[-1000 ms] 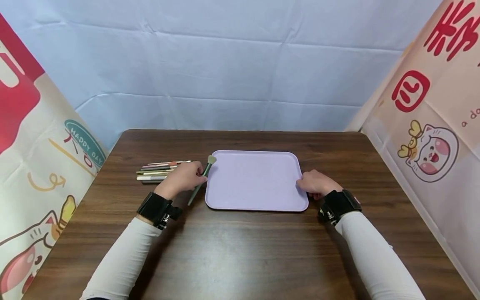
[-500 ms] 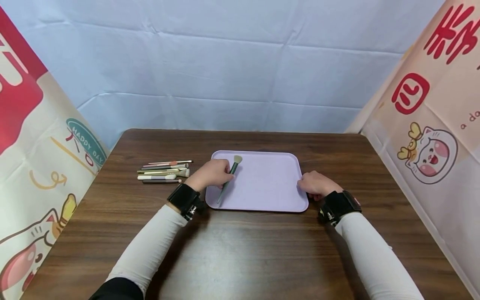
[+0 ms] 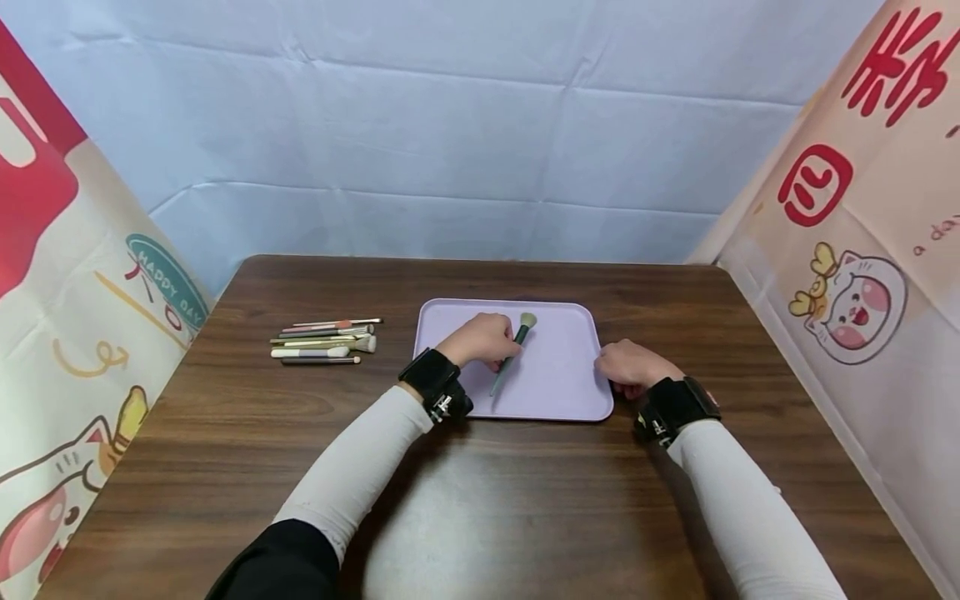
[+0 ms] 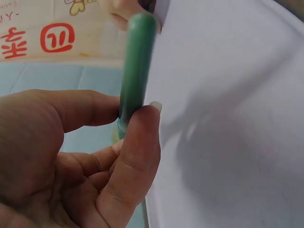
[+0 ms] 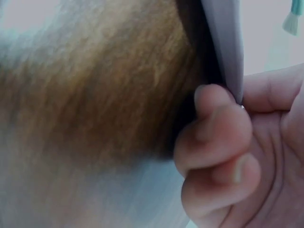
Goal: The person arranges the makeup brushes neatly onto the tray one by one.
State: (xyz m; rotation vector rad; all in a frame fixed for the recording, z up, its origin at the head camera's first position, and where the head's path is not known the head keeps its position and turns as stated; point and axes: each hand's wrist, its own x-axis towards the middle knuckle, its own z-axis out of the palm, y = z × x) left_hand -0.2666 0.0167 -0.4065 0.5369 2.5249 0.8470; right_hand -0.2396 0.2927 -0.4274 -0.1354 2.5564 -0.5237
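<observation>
My left hand (image 3: 480, 337) pinches a green makeup brush (image 3: 518, 335) by its handle, between thumb and fingers. The brush slants over the middle of a pale lilac tray (image 3: 566, 371), its bristle head toward the far edge. In the left wrist view the rounded handle end of the brush (image 4: 137, 66) points up toward the camera, and a shadow falls on the tray beneath. At the tray's right edge, my right hand (image 3: 636, 365) grips the rim, with curled fingers (image 5: 213, 137) under it in the right wrist view. The brush's bristles (image 5: 291, 23) show there at the upper right.
Several makeup brushes (image 3: 322, 342) lie side by side on the brown wooden table (image 3: 525, 500), left of the tray. A pale blue cloth (image 3: 450, 150) hangs behind the table. Printed cloths (image 3: 847, 275) stand along both sides.
My left hand has carried the green brush rightward, from beside the tray's left edge to over its middle. The right hand keeps its grip on the tray's edge.
</observation>
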